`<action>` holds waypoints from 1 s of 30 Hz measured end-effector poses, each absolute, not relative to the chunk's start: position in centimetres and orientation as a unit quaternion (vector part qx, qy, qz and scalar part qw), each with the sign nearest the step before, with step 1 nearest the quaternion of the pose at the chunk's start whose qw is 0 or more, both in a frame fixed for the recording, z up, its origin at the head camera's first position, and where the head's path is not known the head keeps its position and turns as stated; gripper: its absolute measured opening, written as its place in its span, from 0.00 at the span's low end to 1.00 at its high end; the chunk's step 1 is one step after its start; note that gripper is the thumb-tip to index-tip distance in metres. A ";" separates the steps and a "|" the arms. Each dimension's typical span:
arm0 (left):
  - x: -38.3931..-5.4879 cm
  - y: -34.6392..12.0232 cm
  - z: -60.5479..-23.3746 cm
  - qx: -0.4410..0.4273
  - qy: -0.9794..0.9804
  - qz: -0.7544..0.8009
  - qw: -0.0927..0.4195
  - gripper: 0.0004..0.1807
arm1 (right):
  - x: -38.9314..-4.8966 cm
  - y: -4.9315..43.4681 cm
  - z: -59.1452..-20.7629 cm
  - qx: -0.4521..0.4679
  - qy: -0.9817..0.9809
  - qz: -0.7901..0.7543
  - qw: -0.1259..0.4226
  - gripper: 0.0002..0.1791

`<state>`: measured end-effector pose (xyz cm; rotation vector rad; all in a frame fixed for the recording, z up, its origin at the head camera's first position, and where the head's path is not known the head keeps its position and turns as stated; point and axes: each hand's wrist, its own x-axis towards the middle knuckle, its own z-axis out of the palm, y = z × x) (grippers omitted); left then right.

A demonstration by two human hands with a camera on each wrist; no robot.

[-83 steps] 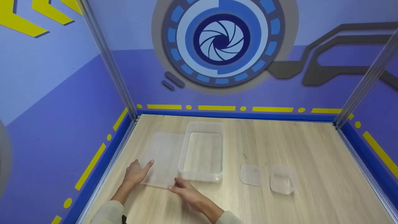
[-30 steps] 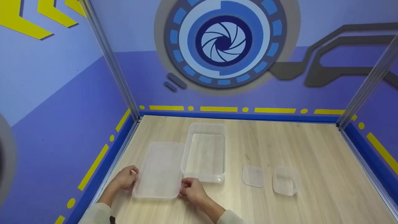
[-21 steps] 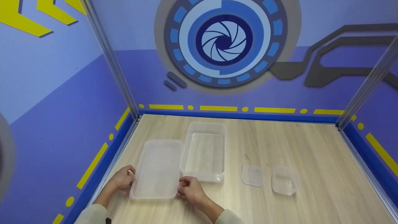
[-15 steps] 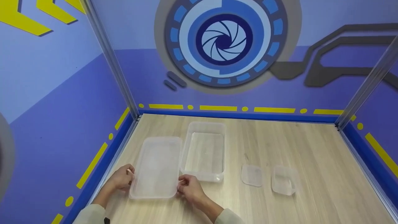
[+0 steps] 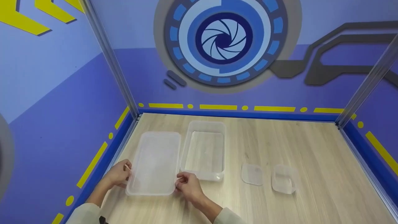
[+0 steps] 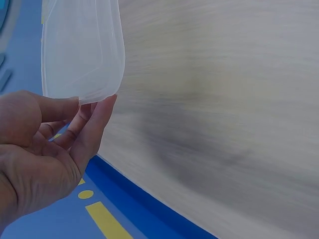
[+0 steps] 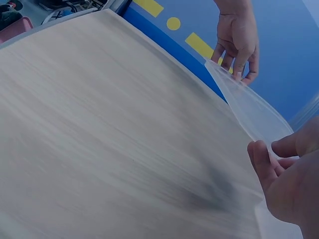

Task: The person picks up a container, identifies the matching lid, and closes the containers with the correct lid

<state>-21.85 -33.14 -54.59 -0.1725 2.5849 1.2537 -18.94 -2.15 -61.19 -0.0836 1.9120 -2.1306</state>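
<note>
A large translucent rectangular lid (image 5: 154, 163) is held up above the table, left of a big clear plastic container (image 5: 203, 152). My left hand (image 5: 119, 172) pinches its left edge; in the left wrist view, the thumb and fingers (image 6: 94, 122) meet at the rim. On the opposite edge, my right hand (image 5: 190, 186) pinches the lid between thumb and fingertips, close to the container's near left corner. From the right wrist view both hands grip the tilted lid (image 7: 249, 107), with a shadow on the wood below.
A small square lid (image 5: 252, 174) lies right of the big container, and beside it stands a small clear container (image 5: 283, 179). Printed blue panels (image 5: 62, 93) and metal posts (image 5: 107, 59) bound the wooden table (image 5: 326, 161) at the back and sides.
The large lid, at first lying partly beside and behind the container with both hands at its near corners, has been lifted; lately it has shifted slightly left and away from the body.
</note>
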 end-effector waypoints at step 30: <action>-23.3 -31.1 -52.7 -0.033 0.900 0.429 0.073 0.09 | -19.7 -0.6 -58.9 -0.046 0.647 -0.758 0.073 0.12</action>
